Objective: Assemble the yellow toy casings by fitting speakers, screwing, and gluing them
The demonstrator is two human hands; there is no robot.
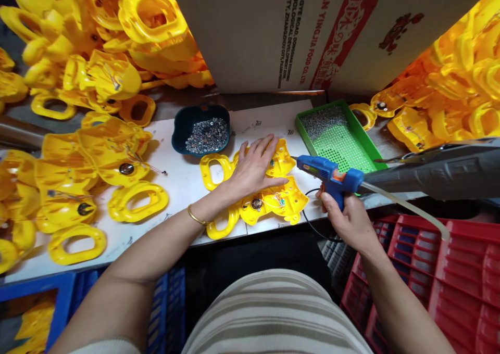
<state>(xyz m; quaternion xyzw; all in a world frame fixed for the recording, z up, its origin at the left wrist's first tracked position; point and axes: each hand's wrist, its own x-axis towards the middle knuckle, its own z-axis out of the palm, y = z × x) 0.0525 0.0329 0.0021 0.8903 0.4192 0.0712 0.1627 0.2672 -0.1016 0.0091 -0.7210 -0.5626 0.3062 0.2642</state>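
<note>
The right hand (349, 221) grips the blue glue gun (332, 187) close to the upper yellow shell (285, 159) on the white table (182, 185). The left hand (253, 162), spread wide, should hold that shell still.

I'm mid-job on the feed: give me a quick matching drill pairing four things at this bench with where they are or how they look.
Things:
1. Glue gun
2. Tray
3. Bowl
4. Left hand

Places, colours or states:
A. Dark teal, holding small metallic pieces
B. Spread over yellow plastic parts
C. Blue, gripped by the right hand
D. Green, with holes in its base

Pairs: 1-C, 2-D, 3-A, 4-B
</note>
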